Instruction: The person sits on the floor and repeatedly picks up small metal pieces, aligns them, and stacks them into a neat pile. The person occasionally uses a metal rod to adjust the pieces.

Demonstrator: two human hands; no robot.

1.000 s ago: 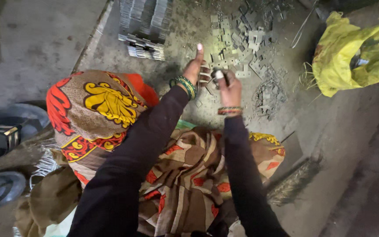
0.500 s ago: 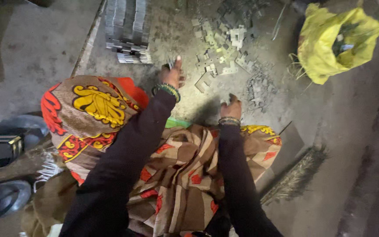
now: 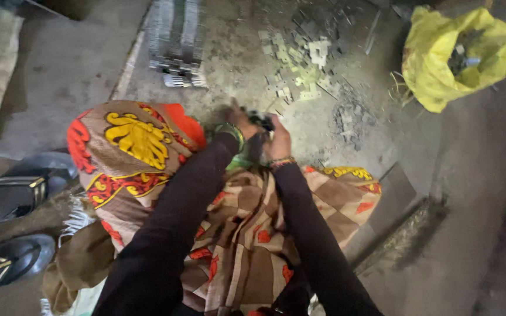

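My left hand (image 3: pixel 238 122) and my right hand (image 3: pixel 276 140) meet just above my knees, both closed around a small dark metal piece (image 3: pixel 260 119) held between them. The picture is blurred there, so the piece's shape is unclear. I wear black sleeves, green bangles on the left wrist and a beaded band on the right. A patterned brown, red and yellow cloth (image 3: pixel 142 146) covers my lap. Beyond my hands, several small pale metal pieces (image 3: pixel 300 64) lie scattered on the dusty floor.
A stack of grey metal parts (image 3: pixel 177 41) stands at the far middle. A yellow bag (image 3: pixel 452 52) with parts in it lies at the upper right. Two dark sandals (image 3: pixel 13 222) rest at the left, and a brush-like bundle (image 3: pixel 405 234) lies at the right.
My hands were spread out on the floor among the scattered pieces; they have drawn back toward my knees and come together around a small dark piece.
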